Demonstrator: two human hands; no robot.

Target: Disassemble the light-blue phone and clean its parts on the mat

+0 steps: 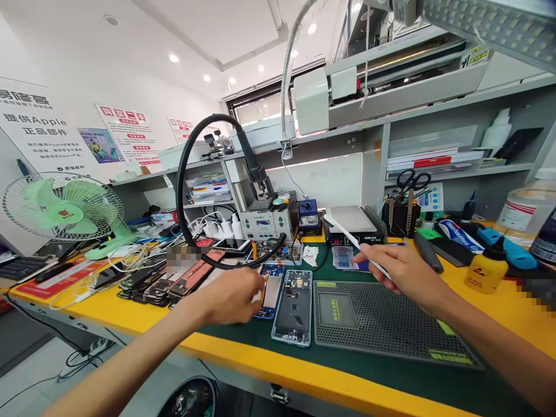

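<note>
My right hand (393, 269) grips a slim white brush (347, 230) by its handle, head pointing up and left above the mat. My left hand (237, 295) is closed, fingertips curled down at the left edge of an opened blue phone (272, 291); whatever they pinch is hidden. Just right of that phone lies a second phone frame (294, 307), its dark inside facing up. Beneath my right hand, a dark perforated pad (391, 321) rests on the green mat (347, 354).
Left of my hand are stacked phone parts (152, 286) and a green fan (65, 211). A soldering station (267, 225) and hot plate (351, 223) stand behind, with a thick black hose (179, 191) arching overhead. A yellow bottle (486, 269) stands right.
</note>
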